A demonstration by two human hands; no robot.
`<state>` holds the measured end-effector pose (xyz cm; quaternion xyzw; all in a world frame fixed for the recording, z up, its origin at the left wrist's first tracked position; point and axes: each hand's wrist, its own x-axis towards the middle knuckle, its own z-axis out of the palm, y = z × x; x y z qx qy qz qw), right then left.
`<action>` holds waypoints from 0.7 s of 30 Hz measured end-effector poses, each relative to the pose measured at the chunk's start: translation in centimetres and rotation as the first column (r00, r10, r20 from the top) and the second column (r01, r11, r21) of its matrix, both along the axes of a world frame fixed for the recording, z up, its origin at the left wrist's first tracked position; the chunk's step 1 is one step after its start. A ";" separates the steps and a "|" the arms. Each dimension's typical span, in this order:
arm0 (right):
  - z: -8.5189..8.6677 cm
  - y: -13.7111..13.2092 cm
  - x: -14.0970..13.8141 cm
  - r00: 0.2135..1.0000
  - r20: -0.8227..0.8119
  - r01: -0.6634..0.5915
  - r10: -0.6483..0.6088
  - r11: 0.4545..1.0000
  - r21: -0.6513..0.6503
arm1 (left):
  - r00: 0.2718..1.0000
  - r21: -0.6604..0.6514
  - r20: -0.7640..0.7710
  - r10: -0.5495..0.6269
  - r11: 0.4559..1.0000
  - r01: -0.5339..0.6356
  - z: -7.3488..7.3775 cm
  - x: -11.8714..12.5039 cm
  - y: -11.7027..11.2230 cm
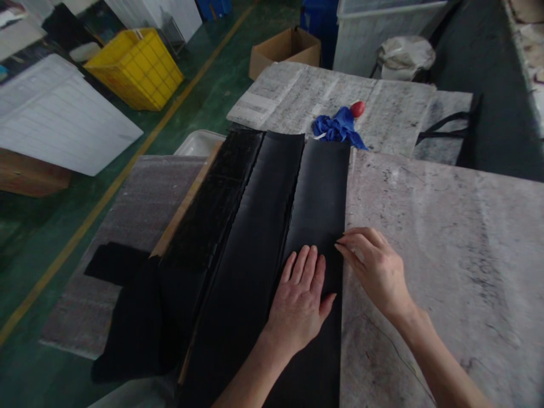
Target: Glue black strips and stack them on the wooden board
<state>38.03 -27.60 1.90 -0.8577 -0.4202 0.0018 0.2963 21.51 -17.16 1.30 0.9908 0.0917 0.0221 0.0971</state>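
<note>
Three long stacks of black fabric strips lie side by side on a marbled table (446, 238). My left hand (300, 300) lies flat, fingers stretched out, on the rightmost black stack (318, 187). My right hand (374, 266) rests at that stack's right edge, its fingertips pinched together on the edge of the top black strip. The middle stack (259, 226) and the shinier left stack (216, 209) lie untouched to the left.
A blue cloth (338, 127) and a small red object (357, 109) lie at the far end of the stacks. A yellow crate (136, 68), a cardboard box (284, 48) and white boards (55, 119) stand on the green floor. Loose black fabric (127, 306) hangs lower left.
</note>
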 end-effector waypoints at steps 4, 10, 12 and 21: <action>-0.8 0.0 -0.3 0.996 -0.043 0.079 -0.079 0.997 0.002 | 1.000 0.000 0.007 -0.002 1.000 0.002 0.1 0.1 0.0; -1.6 0.3 0.8 0.987 -0.124 0.100 -0.100 0.995 -0.008 | 1.000 -0.001 0.006 -0.002 1.000 0.003 0.1 0.1 0.0; -1.7 0.3 0.9 0.987 -0.133 0.092 -0.092 0.996 -0.011 | 1.000 -0.006 0.005 -0.004 1.000 0.004 0.1 0.1 0.1; -2.0 0.2 0.8 0.985 -0.139 0.103 -0.103 0.995 -0.008 | 1.000 -0.018 -0.005 -0.006 1.000 0.006 0.0 0.0 0.0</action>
